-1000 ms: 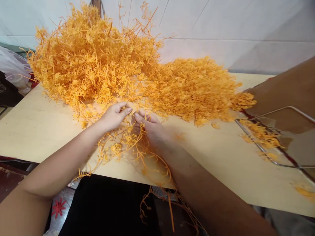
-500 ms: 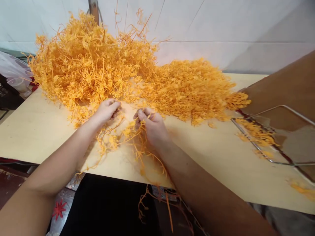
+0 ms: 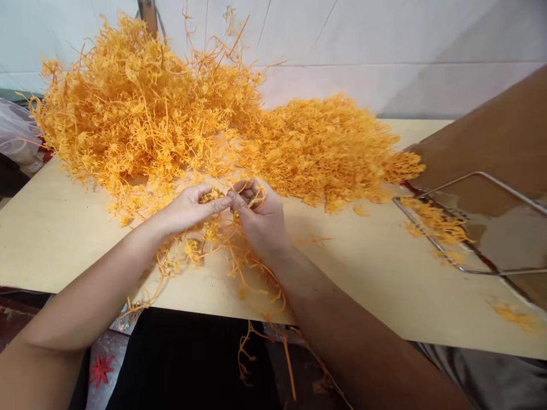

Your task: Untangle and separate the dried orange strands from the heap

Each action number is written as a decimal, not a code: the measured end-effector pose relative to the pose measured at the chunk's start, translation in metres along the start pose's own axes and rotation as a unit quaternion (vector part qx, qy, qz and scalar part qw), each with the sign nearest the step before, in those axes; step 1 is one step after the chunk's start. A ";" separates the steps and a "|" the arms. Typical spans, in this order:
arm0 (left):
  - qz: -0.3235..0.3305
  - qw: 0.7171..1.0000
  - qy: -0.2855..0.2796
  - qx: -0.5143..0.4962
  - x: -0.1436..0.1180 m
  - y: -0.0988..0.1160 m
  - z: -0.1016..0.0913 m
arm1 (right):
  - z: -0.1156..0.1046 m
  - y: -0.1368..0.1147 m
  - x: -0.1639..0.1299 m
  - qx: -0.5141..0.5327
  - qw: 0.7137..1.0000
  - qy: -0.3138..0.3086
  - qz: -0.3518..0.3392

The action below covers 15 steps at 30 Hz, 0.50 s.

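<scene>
The orange sprig (image 3: 190, 249) lies at the table's near middle below the two hands, its stems trailing toward the near edge and some hanging over it. The right hand (image 3: 256, 210) pinches strands of it between thumb and fingers. The left hand (image 3: 205, 208) meets it at the fingertips, curled about orange bits; whether it grips them firmly I cannot tell.

The handling looks unfinished: the sprig is a loose tangle. Far left stands a large tangled heap (image 3: 141, 119); right of it lies a flatter pile (image 3: 325, 154). Which has been worked through is unclear.

The near edge is close below the wrists. The table (image 3: 354, 285) offers bare room at near left and right, bounded at far right by a wire frame (image 3: 513, 192) and brown cardboard (image 3: 491, 136).
</scene>
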<state>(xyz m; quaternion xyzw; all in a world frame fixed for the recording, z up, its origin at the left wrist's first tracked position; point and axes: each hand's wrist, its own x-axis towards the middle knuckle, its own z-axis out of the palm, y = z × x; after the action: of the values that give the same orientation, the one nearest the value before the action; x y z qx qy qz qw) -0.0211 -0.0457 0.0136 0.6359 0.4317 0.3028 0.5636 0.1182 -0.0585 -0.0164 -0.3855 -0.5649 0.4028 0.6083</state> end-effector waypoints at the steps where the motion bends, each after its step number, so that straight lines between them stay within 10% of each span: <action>1: 0.008 1.000 0.009 -0.007 0.001 0.000 0.001 | 0.000 0.000 -0.001 -0.016 1.000 -0.005 -0.010; 15: -0.020 0.997 0.065 -0.048 0.019 -0.015 0.004 | 0.003 -0.003 -0.004 0.070 0.980 -0.137 0.129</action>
<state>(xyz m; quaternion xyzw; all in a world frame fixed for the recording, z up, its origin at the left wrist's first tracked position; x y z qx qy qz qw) -0.0127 -0.0310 -0.0040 0.5786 0.4651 0.3520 0.5701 0.1154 -0.0633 -0.0148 -0.3534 -0.5587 0.5652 0.4936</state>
